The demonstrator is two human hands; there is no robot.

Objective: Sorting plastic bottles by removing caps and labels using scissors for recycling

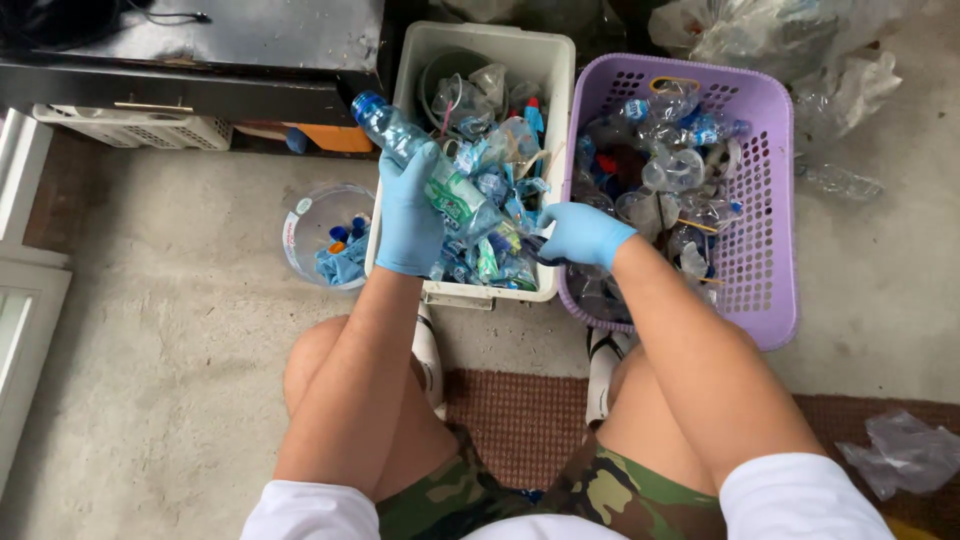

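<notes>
On the far left, on the concrete floor, sits one round clear bowl (322, 232) with several blue bottle caps and a bit of blue material lying in it; I cannot count the caps for certain. Just right of it stands one white bin (545, 60), heaped with crumpled labels and clear plastic scraps.

The left hand (408, 215), in a blue glove, is wrapped around a single clear plastic bottle (425, 165), held over the left side of the white bin. The bottle lies on a slant: its long axis runs from upper left to lower right, the blue cap end pointing up-left toward the dark cabinet (200, 60), the base pointing down-right toward the other hand. A green and white label is wrapped round its middle.

The right hand (583, 234), also blue-gloved, is closed near the bottle's base, at the gap between the two containers; it seems to pinch something dark, though I cannot tell what.

Right again is one purple perforated basket (770, 200), holding many crushed clear bottles, too tangled to count. One crumpled clear bag (905, 452) lies at the far right, near the person's knee.
</notes>
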